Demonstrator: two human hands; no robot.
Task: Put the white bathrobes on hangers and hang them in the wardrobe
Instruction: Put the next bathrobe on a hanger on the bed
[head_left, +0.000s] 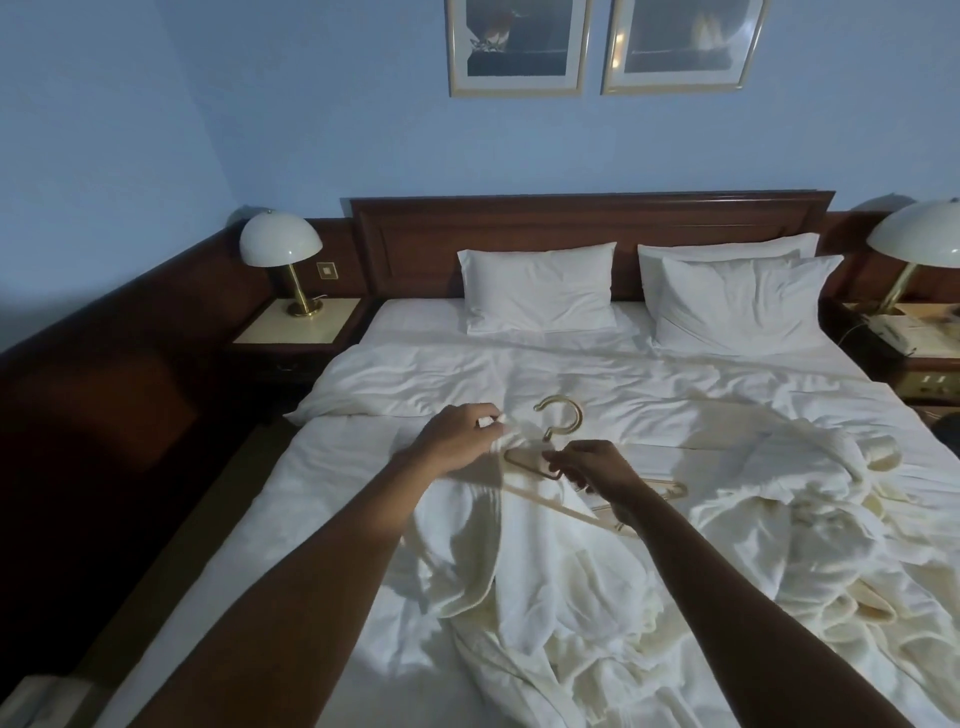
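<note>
Soft white bathrobe (540, 551) and pale hanger (558, 462) on a rumpled bed (363, 519)

The left hand (457, 436) bunches the robe's plush collar in curled fingers; the right hand (592, 467) pinches the thin triangular hanger just below its curved hook — both lie mid-bed. A second robe (810, 499) sits crumpled to the right.

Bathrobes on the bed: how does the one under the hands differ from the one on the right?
The near bathrobe is being handled: the left hand pinches its collar and the right hand holds the hanger at it. The right bathrobe lies untouched. The near bathrobe is spread lengthwise towards the camera; the right bathrobe is a crumpled heap. Both are white and lie on the bed.
</note>
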